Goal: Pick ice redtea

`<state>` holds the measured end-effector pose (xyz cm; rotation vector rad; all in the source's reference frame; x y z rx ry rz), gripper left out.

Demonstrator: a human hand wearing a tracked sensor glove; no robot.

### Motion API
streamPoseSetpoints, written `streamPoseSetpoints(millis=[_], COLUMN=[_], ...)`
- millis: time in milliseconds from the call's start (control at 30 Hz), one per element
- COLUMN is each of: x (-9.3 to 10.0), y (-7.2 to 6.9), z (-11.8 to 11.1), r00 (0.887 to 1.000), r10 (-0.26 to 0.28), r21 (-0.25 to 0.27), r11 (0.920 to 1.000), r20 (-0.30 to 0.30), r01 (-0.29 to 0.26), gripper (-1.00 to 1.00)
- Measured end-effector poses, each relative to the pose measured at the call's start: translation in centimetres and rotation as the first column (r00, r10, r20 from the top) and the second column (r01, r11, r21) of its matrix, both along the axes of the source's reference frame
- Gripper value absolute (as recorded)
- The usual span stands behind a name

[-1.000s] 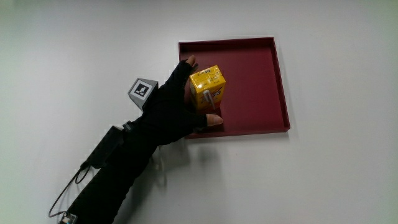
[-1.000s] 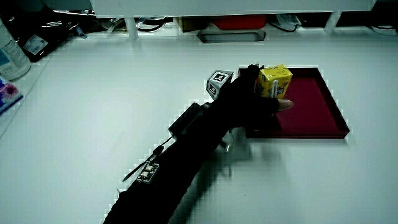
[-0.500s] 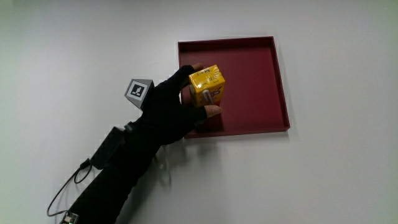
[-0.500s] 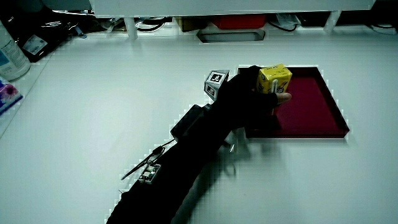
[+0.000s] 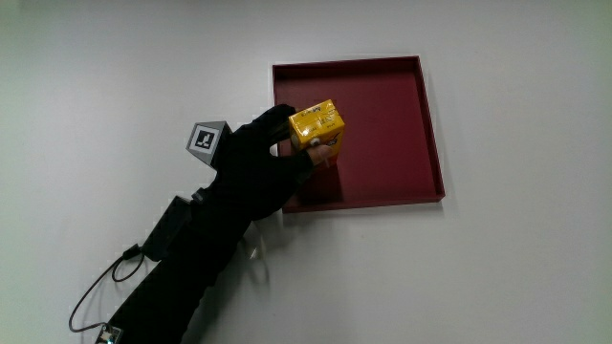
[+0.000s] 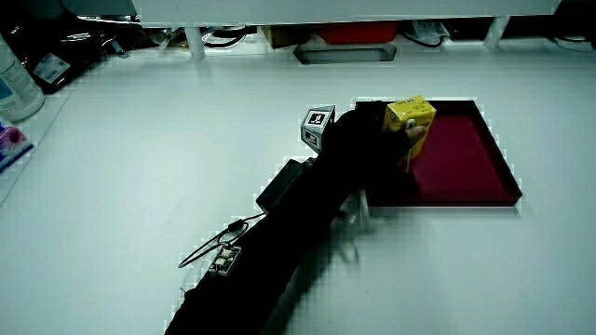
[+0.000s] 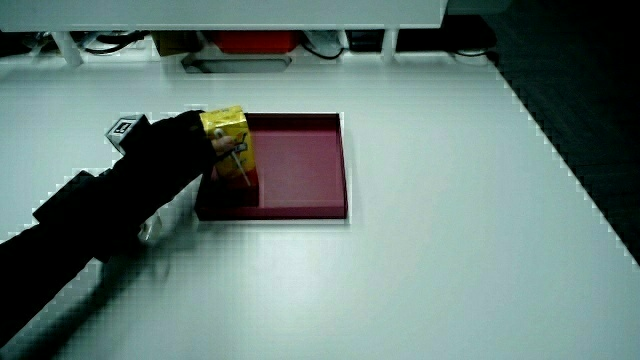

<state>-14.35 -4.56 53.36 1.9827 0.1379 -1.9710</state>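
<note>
The white table (image 5: 497,277) lies bare around the red tray (image 5: 430,124); the tray holds nothing but the yellow ice redtea carton (image 5: 316,125), by its rim nearest the hand (image 5: 258,167); the hand's fingers are clamped around the carton over the tray.

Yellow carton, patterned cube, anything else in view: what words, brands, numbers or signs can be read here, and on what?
Yellow carton, held in the hand over the red tray: print on it, too small to read.
Patterned cube on the hand's back: a black-and-white square marker, no letters.
Bottle at the table's edge, in a side view: label too blurred to read.
No legible text.
</note>
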Motion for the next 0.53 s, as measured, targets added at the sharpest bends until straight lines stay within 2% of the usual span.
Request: streamPoseSetpoints(millis=[100,167,233,367,400,433,533], x=[0.0,0.0,-0.2,-0.5,-0.8,-0.7,-1.5], y=[0.1,0.2,0.3,0.3,0.2,0.2,0.2], z=[-0.1,-0.1,-0.2,-1.7,-1.8,-2.7,-3.9], r00=[1.0,1.0,1.0,0.998,0.999,0.998,0.997], r10=[-0.005,-0.011,-0.02,-0.039,-0.037,-0.039,-0.05], r21=[-0.001,0.006,0.019,0.053,0.065,0.061,0.058], r11=[1.0,0.9999,0.9996,0.9977,0.9971,0.9973,0.9969], r20=[0.002,-0.016,-0.006,-0.042,-0.019,-0.043,-0.058], r01=[0.005,0.011,0.02,0.041,0.038,0.041,0.053], gripper=[1.0,1.0,1.0,1.0,1.0,1.0,1.0])
